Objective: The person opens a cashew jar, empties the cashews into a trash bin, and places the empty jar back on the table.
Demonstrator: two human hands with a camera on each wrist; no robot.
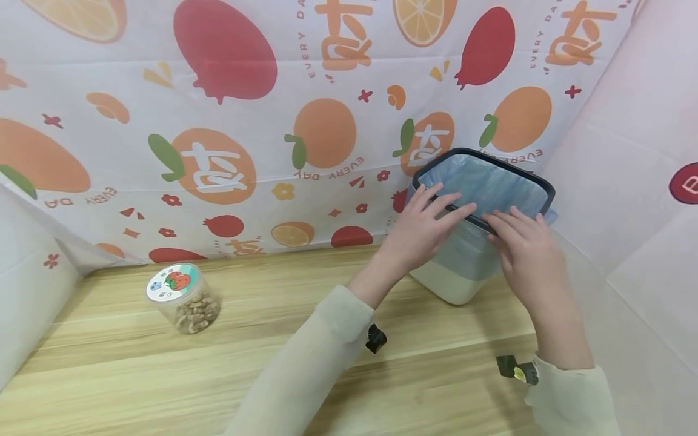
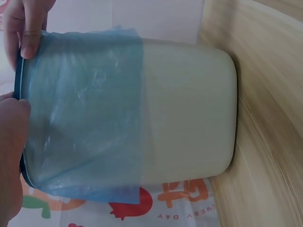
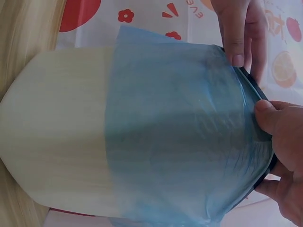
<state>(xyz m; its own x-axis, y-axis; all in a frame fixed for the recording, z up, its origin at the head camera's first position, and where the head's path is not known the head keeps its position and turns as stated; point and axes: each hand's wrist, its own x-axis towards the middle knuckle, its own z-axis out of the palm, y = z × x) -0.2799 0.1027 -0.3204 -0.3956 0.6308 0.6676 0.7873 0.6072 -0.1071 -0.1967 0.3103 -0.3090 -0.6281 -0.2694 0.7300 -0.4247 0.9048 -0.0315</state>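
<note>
"Blue film (image 1: 491, 181) lines what, in the head view?"
"One cream bin (image 1: 452, 286), standing on the tabletop (image 1: 229, 375), well apart from the lidded jar (image 1: 182, 293). Left hand (image 1: 424, 233) and right hand (image 1: 530, 257) pinch its dark rim (image 1: 504, 162)."
"Left wrist view?"
"Film drapes outside, covering the upper wall."
"Right wrist view?"
"Both hands' thumbs lie on the near side, fingers beyond the rim."
</note>
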